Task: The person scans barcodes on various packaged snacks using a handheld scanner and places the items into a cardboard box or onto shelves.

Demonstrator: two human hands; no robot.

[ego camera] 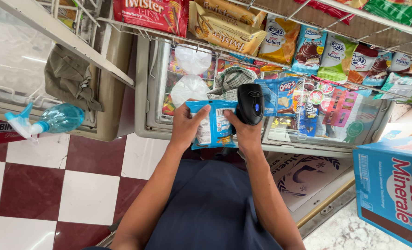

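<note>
My left hand grips the left edge of a blue snack packet, held flat in front of me with its printed back facing up. My right hand holds a black handheld barcode scanner against the packet's right edge, its head pointing up and away. Both hands sit just above the near rim of a glass-topped chest freezer.
Wire racks of snack packets hang overhead. A checked cloth and white plastic bags lie on the freezer lid. A blue spray bottle rests on a second freezer at left. A blue cardboard box stands at right. The floor is red-and-white tile.
</note>
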